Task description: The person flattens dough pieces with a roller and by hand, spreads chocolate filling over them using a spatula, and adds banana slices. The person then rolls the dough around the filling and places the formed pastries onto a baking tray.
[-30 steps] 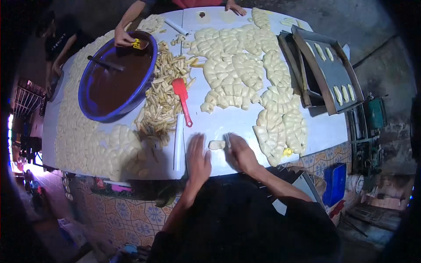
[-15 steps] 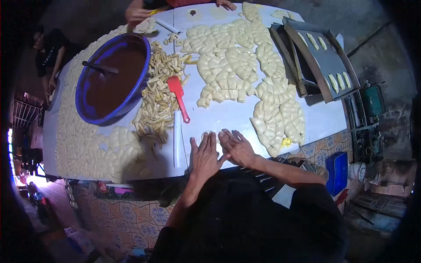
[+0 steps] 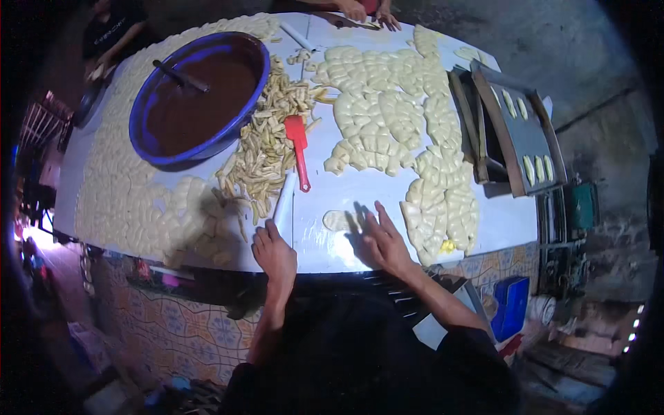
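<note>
The right hand (image 3: pixel 382 240) lay flat on the white table (image 3: pixel 332 256) with fingers spread, its fingertips touching the edge of a flattened dough piece (image 3: pixel 340 220) just to its left. The left hand (image 3: pixel 274 252) rested near the table's front edge, fingers loosely curled and holding nothing, the dough piece beyond it to the right. Ahead of the left hand lay a heap of banana strips (image 3: pixel 266 149) and a red spatula (image 3: pixel 299 146); further forward-left stood a blue basin (image 3: pixel 197 97) of brown filling.
</note>
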Available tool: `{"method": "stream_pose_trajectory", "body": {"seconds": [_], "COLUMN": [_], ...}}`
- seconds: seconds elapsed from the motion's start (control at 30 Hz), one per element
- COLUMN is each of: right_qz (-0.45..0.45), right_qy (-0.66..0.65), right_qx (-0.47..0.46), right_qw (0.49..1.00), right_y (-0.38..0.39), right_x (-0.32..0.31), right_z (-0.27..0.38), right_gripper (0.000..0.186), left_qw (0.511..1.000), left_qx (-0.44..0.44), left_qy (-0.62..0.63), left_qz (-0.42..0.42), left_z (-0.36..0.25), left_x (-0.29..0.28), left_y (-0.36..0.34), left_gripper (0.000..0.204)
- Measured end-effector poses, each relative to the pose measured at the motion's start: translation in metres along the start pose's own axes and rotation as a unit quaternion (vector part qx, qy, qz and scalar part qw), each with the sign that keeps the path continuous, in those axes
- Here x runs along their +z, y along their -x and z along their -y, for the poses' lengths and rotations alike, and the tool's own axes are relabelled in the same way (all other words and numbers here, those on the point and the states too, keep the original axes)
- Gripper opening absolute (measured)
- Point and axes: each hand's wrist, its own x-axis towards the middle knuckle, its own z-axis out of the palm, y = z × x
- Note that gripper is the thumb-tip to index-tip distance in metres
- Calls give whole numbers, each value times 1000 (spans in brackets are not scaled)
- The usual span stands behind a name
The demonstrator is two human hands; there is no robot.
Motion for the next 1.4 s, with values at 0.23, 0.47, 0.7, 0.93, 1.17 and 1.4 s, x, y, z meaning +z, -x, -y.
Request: {"method": "stream_pose_trajectory", "body": {"seconds": [0.23, 0.47, 0.7, 0.93, 1.17, 1.4], "right_qz": [21, 45, 20, -86, -101, -98], "right_qy": [90, 247, 290, 178, 98, 112], "right_qx": [-81, 12, 98, 90, -12, -10], "right_qw": [992, 968, 952, 976, 990, 989], "right_y": [5, -29, -77, -90, -62, -5], "right_x": [4, 22, 20, 8, 7, 32], "right_z": [-9, -42, -52, -86, -57, -45], "right_gripper": [57, 45, 47, 47, 37, 41], "left_qw": [905, 937, 972, 966, 926, 925], "left_qx": [408, 346, 231, 182, 345, 350], "left_qy": [117, 45, 3, 63, 152, 125], "left_qz": [-23, 10, -34, -173, -3, -72], "left_z": [-14, -50, -98, -112, -57, -31], "left_x": [-25, 12, 30, 11, 5, 16], "left_y": [-1, -36, -83, -135, -84, -26], "left_gripper": [40, 67, 67, 68, 29, 39]}}
